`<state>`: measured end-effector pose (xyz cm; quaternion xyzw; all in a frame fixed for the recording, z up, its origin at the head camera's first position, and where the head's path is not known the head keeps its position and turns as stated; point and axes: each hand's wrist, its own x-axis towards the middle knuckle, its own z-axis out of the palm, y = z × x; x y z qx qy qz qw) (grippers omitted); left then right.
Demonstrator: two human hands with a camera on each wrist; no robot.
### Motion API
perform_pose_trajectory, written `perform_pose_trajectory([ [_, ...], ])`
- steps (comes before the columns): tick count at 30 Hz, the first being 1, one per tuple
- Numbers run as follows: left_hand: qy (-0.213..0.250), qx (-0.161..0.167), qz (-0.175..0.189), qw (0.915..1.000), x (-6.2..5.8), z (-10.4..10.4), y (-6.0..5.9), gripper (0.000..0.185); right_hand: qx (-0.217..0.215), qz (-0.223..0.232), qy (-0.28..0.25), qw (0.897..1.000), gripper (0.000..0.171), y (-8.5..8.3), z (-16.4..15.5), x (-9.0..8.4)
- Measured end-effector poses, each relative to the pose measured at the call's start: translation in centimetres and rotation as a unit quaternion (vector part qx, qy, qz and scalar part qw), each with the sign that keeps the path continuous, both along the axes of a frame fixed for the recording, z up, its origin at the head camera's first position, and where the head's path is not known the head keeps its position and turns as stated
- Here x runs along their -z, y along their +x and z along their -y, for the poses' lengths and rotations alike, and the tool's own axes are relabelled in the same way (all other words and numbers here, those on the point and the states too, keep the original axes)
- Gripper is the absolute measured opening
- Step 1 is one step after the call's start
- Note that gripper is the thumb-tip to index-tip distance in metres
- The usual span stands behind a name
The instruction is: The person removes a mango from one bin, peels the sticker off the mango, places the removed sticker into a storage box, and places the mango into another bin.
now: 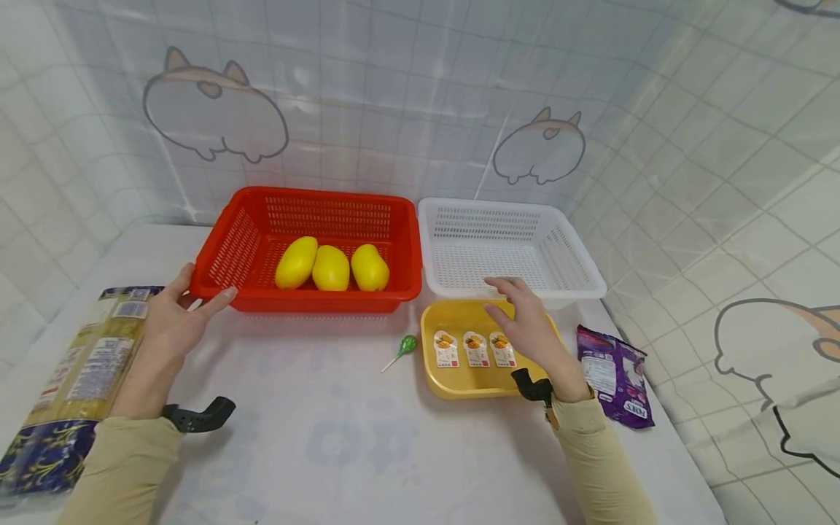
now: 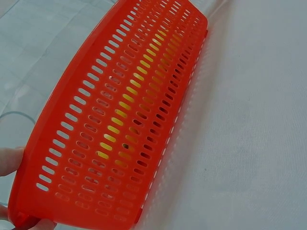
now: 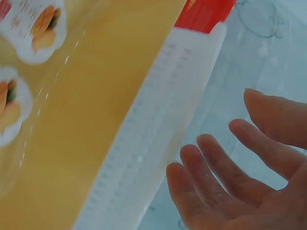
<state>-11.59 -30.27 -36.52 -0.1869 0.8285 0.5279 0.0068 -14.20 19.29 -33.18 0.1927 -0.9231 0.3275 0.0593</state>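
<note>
My left hand (image 1: pixel 180 306) grips the front left corner of a red slotted basket (image 1: pixel 308 302), thumb on the side wall and fingers along the front. Three yellow fruits (image 1: pixel 331 267) lie inside it. In the left wrist view the red basket (image 2: pixel 124 120) fills the frame, with fingertips (image 2: pixel 9 163) at its corner. My right hand (image 1: pixel 525 321) hovers open over a yellow tray (image 1: pixel 459 383) that holds three small sachets (image 1: pixel 475 348), just in front of a white basket (image 1: pixel 459 292). In the right wrist view the right hand (image 3: pixel 225 177) holds nothing, its fingers spread beside the white basket (image 3: pixel 158 143) and the yellow tray (image 3: pixel 105 110).
A green lollipop (image 1: pixel 408 344) lies on the white table between the red basket and the tray. A purple snack packet (image 1: pixel 617 375) sits right of the tray. A long packaged item (image 1: pixel 85 364) lies at the far left. Tiled sheeting walls stand behind and to the right.
</note>
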Motion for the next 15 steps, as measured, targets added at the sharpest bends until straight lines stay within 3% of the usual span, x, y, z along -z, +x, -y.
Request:
perform_pose_trajectory([
  [8,-0.003,0.002,-0.01,0.9999,-0.1,-0.3,-0.1,0.095,0.022,-0.035,0.089,0.995,0.037,0.1,-1.0,-0.1],
  [15,-0.009,0.004,-0.012,0.9999,-0.2,-0.2,-0.4,0.094,0.01,-0.055,0.133,0.99,0.031,-0.1,-1.2,-0.1],
])
